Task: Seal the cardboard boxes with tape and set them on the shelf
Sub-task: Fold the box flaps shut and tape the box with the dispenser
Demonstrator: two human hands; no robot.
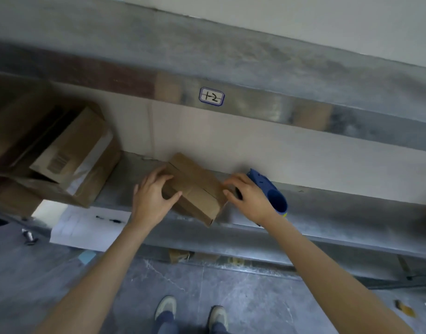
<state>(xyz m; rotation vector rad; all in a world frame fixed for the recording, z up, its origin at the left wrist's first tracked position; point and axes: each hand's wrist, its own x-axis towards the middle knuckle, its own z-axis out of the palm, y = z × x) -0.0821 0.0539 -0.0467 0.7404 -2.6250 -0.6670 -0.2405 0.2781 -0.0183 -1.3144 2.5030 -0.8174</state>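
Cardboard box (195,189) is set at the front edge of the shelf (339,213). Its left end is gripped by the left hand (151,198). A blue tape gun (272,194) is held in the right hand (250,198), just beside its right end.

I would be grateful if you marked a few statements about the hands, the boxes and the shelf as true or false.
1. The left hand grips the small box. True.
2. The right hand is empty. False: it holds a blue tape dispenser.
3. The small box lies on the floor. False: it is at the front edge of the shelf.
4. A label reading 1-2 sits on the beam above. True.
5. Larger boxes sit to the left of the small box. True.
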